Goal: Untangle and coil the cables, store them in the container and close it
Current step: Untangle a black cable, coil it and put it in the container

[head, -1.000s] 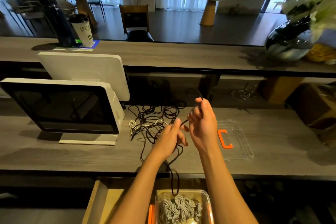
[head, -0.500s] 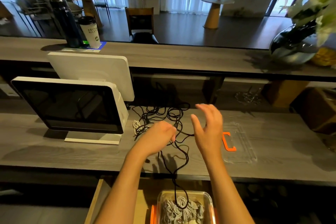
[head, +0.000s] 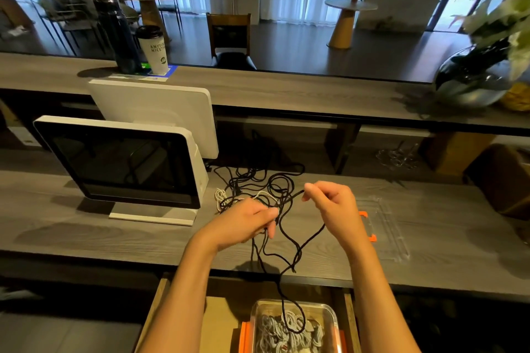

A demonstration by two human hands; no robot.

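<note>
You are mid-coil on the black cable (head: pixel 289 241), so draw each loop to about the same size as the last and lay it flat into your left hand (head: pixel 246 222) before reaching for more; pull slack gently from the tangle (head: pixel 258 183) at centre frame so it does not knot tighter, and watch the white cable (head: pixel 220 196) woven into its left side. Your left grip is closed around gathered strands of the black cable, fingers curled under, just below centre. Your right hand (head: pixel 332 206), just right of centre, pinches a run of the same cable between thumb and forefinger, the other fingers loosely curled. From your hands the cable hangs over the front edge of the surface (head: pixel 86 238), and a loop of it rests in the open container (head: pixel 329 315) at bottom centre, on top of pale cables coiled there. The clear lid (head: pixel 387 226) with orange clips lies on the surface at right, near your right hand
</note>
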